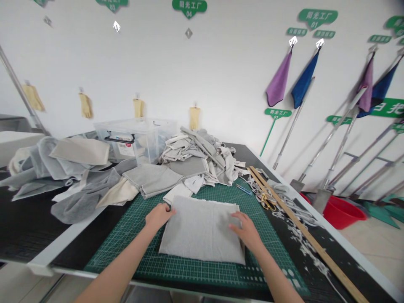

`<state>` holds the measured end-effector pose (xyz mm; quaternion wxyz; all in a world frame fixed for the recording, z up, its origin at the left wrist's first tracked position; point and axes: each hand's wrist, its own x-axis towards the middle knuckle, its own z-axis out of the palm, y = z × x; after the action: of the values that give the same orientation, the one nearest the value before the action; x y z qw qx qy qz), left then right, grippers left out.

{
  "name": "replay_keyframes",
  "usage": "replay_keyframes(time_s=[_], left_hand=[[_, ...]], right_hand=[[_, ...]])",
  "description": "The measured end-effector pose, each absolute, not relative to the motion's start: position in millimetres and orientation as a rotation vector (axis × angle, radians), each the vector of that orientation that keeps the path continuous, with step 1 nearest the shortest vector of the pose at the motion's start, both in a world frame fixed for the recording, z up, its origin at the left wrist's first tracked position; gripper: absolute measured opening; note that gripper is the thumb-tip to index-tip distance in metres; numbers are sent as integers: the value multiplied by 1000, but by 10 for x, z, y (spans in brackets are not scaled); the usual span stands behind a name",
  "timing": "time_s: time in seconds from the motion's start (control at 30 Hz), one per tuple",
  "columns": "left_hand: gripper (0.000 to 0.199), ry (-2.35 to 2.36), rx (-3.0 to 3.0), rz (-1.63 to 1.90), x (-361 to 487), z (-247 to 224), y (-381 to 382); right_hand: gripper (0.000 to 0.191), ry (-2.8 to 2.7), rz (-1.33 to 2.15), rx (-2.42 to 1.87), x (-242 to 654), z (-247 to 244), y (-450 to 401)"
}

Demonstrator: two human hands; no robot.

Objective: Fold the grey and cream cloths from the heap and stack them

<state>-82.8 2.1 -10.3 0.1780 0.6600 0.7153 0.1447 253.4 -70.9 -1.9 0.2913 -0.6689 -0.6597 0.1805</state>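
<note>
A folded light grey cloth (205, 231) lies on the green cutting mat (145, 252) in front of me. At its upper left edge, my left hand (158, 217) is closed, thumb and forefinger pinching the fabric. My right hand (248, 233) is over the cloth's right edge with thumb and fingers apart; whether the fingertips touch the fabric is hard to tell. Beyond the cloth, a blue cutter or pen-like tool (244, 189) rests on the mat. Gold-handled scissors (268, 202) lie near the mat's right side.
A heap of grey and white cloths (202, 155) stands behind the mat, with more grey fabric (72, 164) on the left. A clear plastic bin (145, 139) is at the back. Along the right run a long wooden ruler (311, 240) and fabric scraps (303, 248). A red basin (344, 212) sits beyond the table.
</note>
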Motion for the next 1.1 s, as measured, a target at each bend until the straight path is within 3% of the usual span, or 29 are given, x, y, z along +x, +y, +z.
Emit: replay_keyframes(time_s=[0.2,0.37,0.57,0.73,0.93,1.1], left_hand=[[17,1984,1967,392,-761,-138,-53],[10,1922,1828,519,-726,-178,-46],[59,1614,1568,724,-615,-193,-148],[37,1447,1566,676,-419,-184,-308],[35,1403,2193,698,-359,-110,-414],[26,1487,2670,715,-419,-41,-443]], right_hand=[[77,-2529,642,-1626,2338,88,-1149],[45,-2455,587,-1737,2414,98,-1119],[41,-2270,184,-1975,2470,-12,-985],[50,-2171,8,-2042,2373,15,-964],[62,-2489,387,-1527,1783,68,-1219],[63,-2405,543,-1502,1333,-25,-1338]])
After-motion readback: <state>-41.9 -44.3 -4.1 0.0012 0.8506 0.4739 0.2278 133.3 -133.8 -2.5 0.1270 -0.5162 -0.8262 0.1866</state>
